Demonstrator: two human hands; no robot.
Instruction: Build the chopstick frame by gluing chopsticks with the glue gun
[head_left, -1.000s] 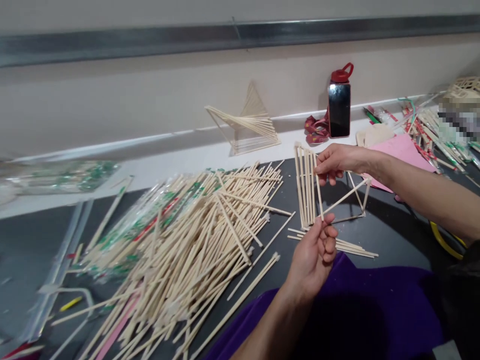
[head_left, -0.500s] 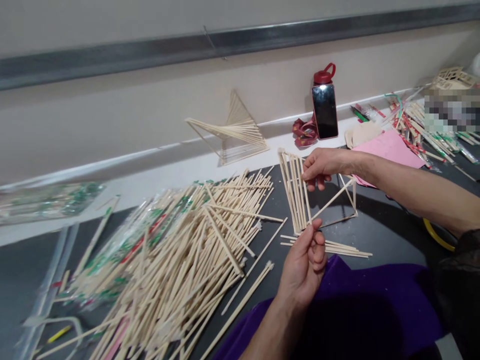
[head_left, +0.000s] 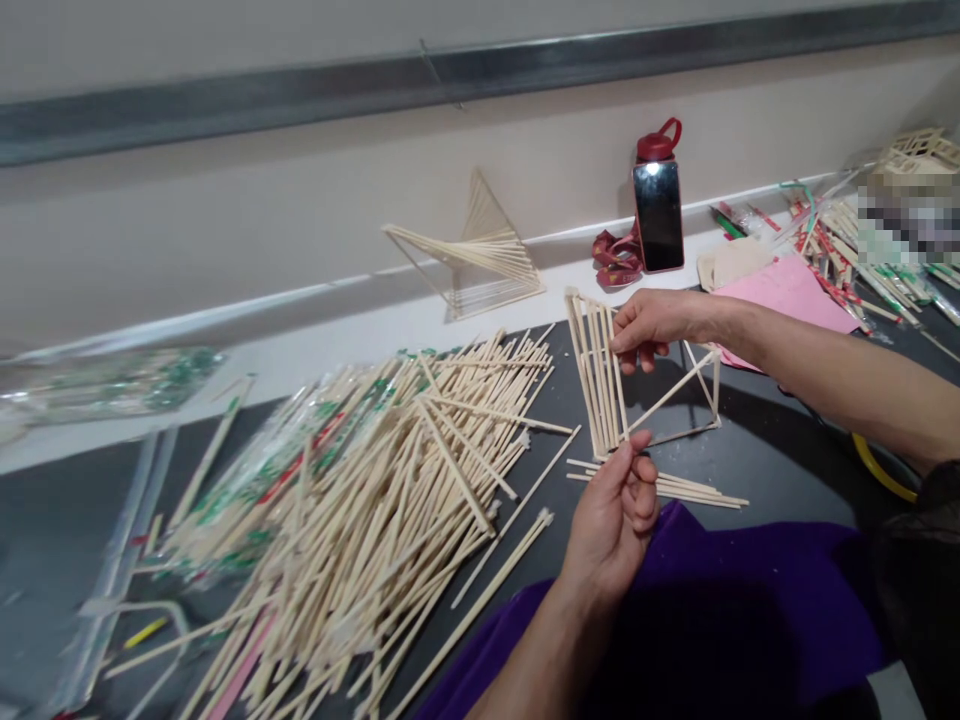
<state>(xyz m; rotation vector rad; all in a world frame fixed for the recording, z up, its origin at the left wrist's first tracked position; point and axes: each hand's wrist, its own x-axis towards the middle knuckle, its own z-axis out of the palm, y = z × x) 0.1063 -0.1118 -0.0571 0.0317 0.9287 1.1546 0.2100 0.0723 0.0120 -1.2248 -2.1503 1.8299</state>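
Observation:
A small frame of wooden chopsticks [head_left: 592,375] stands on the dark table, with several sticks side by side across its left part and an open triangle of sticks at its right. My right hand [head_left: 649,325] is closed, pinching the upper part of the rightmost stick in that row. Below it, my left hand [head_left: 615,505] has thumb and fingertips together at the frame's lower edge, by the same stick's bottom end. The exact contact there is partly hidden by the fingers. Several loose chopsticks [head_left: 697,492] lie just beyond my left hand.
A large heap of chopsticks [head_left: 390,500] covers the table at left, beside plastic-wrapped ones [head_left: 247,500]. A twisted stick model [head_left: 487,250] stands against the wall. A phone [head_left: 659,220] leans on a red-capped bottle [head_left: 657,147]. Pink paper [head_left: 787,300] lies beyond my right forearm.
The whole view has shifted slightly, so things sit a little further right and higher. Both hands keep their places at the stick frame.

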